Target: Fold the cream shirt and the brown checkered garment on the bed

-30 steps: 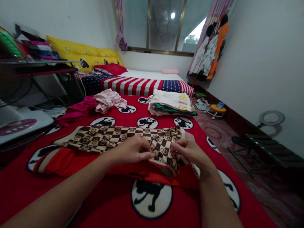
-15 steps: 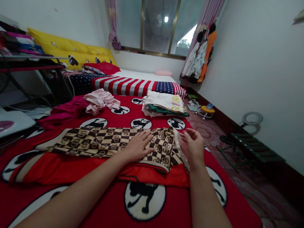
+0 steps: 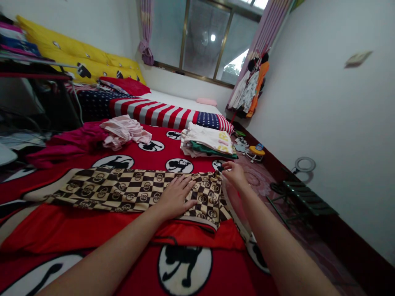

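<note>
A brown-and-beige checkered garment (image 3: 138, 187) with a red part (image 3: 92, 226) showing along its near side lies stretched across the red bed cover (image 3: 129, 271). My left hand (image 3: 175, 197) rests flat on the checkered cloth, fingers stretched and slightly spread. At the garment's right end, my right hand (image 3: 236, 174) has its fingers curled together at the far corner of the pale edge band (image 3: 230, 197). The fingertips seem to pinch that edge, though the exact grip is partly hidden.
Beyond the garment sits a stack of folded clothes (image 3: 206, 139), white on top. Crumpled pink cloth (image 3: 125, 131) and magenta cloth (image 3: 70, 142) lie at the left. Off the bed's right side stand a dark green folding stool (image 3: 308, 199) and a ring light (image 3: 305, 164).
My right hand has moved away from me and left along the garment's right edge, its fingers closing. The left hand stays flat on the cloth. The camera view has turned right and tilted.
</note>
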Demonstrator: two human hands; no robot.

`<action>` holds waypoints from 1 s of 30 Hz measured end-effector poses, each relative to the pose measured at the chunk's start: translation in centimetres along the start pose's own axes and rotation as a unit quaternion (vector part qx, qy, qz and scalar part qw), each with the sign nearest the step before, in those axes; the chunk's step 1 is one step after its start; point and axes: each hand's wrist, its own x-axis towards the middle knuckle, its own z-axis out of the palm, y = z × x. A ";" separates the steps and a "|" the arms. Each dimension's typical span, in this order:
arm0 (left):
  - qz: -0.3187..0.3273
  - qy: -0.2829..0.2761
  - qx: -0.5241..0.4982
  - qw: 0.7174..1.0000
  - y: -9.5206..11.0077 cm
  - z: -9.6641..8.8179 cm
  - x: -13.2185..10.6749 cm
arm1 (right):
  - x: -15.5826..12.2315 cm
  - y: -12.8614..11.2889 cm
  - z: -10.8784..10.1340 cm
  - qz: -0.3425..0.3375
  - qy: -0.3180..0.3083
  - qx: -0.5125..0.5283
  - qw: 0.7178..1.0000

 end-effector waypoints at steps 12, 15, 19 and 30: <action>0.049 0.032 -0.043 0.997 0.4 -0.9 -0.5 | 3.6 1.8 1.4 0.023 -0.030 -0.121 0.992; 0.071 0.014 -0.048 0.996 0.3 -0.9 -0.5 | 3.0 2.2 2.2 0.034 -0.024 -0.148 0.988; 0.067 0.009 -0.043 0.997 0.1 -0.6 -0.5 | 2.1 1.2 2.2 0.022 -0.025 -0.185 0.982; 0.085 0.077 -0.052 0.992 0.6 -1.2 -0.5 | -11.8 -3.2 -3.2 -0.092 -0.157 -0.174 0.968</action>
